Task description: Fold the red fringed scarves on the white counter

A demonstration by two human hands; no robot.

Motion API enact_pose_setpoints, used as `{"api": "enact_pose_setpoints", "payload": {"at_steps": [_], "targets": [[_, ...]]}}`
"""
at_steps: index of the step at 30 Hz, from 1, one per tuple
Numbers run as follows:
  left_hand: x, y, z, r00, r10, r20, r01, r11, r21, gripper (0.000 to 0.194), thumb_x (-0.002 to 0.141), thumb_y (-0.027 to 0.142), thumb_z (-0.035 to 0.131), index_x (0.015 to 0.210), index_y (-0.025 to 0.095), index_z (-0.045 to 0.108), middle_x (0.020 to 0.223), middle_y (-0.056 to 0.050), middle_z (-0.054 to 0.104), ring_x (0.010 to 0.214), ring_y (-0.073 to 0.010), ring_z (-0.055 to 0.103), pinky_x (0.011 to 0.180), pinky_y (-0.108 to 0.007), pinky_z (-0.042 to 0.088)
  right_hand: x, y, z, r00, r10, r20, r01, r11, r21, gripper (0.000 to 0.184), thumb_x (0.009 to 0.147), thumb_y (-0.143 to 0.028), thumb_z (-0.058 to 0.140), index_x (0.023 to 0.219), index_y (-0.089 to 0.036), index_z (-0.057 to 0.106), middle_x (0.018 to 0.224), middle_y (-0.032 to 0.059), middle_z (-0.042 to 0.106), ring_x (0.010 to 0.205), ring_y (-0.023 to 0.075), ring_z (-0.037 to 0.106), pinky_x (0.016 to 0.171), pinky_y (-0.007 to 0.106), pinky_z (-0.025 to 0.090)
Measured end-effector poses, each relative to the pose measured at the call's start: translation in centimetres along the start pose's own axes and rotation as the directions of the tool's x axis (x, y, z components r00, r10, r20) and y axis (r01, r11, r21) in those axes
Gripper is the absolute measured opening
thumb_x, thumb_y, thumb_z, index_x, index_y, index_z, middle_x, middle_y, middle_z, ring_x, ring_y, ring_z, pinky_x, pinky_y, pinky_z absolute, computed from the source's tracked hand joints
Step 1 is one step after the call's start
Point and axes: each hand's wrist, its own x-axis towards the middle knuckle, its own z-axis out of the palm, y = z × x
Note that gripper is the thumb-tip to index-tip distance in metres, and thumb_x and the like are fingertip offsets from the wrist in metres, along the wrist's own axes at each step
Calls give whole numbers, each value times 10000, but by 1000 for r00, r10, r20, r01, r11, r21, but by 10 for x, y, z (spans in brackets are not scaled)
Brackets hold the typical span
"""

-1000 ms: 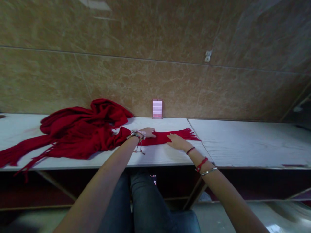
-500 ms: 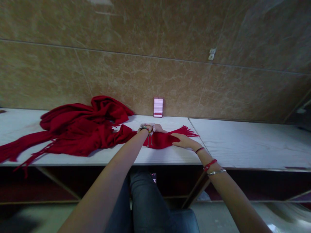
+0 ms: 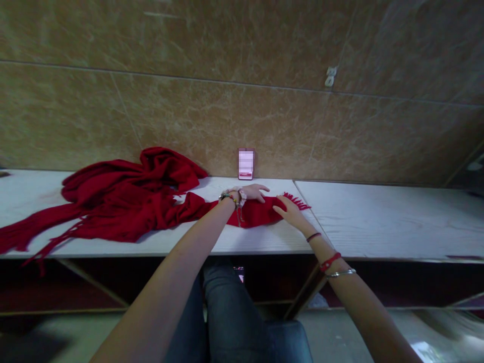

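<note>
A long red fringed scarf lies bunched on the left of a white tabletop, with one end stretched towards the middle. My left hand lies flat and open on the far edge of that end. My right hand rests on its near right corner beside the fringe, fingers extended and open. Bracelets circle both wrists.
A small phone-like device leans against the brown marble wall at the table's back edge. A seam divides the tabletop into two panels. The scarf's other fringed end hangs over the front edge at far left. My knees show below.
Both hands slid along the scarf end, the left one further from me and to the right. The cloth under them now looks wider and shorter.
</note>
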Motion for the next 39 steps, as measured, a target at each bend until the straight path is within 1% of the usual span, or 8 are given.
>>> {"api": "enact_pose_setpoints", "payload": {"at_steps": [4,8,14,20,24,31,34,39], "targets": [[2,3,-1,994,-19,105,36,987,-158,566,571,93,667,1121,173,563,763,16,660,720,-132,610,685,-221,460,-3,-11,0,998,4,60,-10,995,94,402,799,-340,516,1145,-136,517,1136,134,579,1035,221,535,900,382,400],[0,10,-1,995,63,77,-28,921,-388,564,578,46,637,1126,152,557,702,26,633,660,-96,589,701,-233,453,-3,-19,-1,995,78,70,-91,973,213,381,811,-370,488,1122,-152,524,1044,98,620,902,195,579,800,347,450],[2,17,-1,984,159,75,-115,905,-410,525,578,28,644,1087,144,578,791,-7,645,740,-106,587,787,-288,437,3,-22,-10,987,160,18,-157,927,341,295,736,-324,569,967,-143,603,882,57,670,758,180,604,697,329,484],[6,20,-1,977,186,-104,-209,932,-295,441,574,-10,626,995,118,621,837,-30,634,775,-116,576,824,-310,430,12,-21,-22,981,185,-53,-152,913,379,255,698,-218,568,940,-169,629,870,43,685,778,195,626,724,356,500],[5,17,0,959,188,-210,-253,904,-343,411,579,-18,623,968,113,630,846,-26,633,747,-103,579,833,-317,439,18,-24,-22,979,182,-91,-123,885,448,300,724,-199,519,1011,-174,603,972,57,667,881,191,621,791,355,494],[-14,20,-2,969,98,-227,-228,705,-672,479,619,-37,561,1062,146,585,997,-58,651,910,-139,606,893,-307,425,6,-28,-31,953,110,-281,-43,971,233,400,769,-326,496,1124,-150,551,1133,133,573,986,221,559,795,362,494],[-21,23,-4,977,75,-201,-198,671,-715,523,621,-55,524,1099,151,571,1028,-73,649,918,-151,614,873,-296,444,-2,-27,-39,973,43,-227,-3,985,172,413,745,-341,532,1111,-153,564,1034,115,599,790,177,595,692,330,516],[-22,23,0,980,109,-167,-196,687,-700,559,597,-71,515,1106,153,568,1099,-86,622,979,-174,595,891,-306,430,4,-32,-40,975,192,-116,-154,950,273,383,730,-398,559,1021,-153,602,826,58,648,643,144,596,606,291,511]]}}
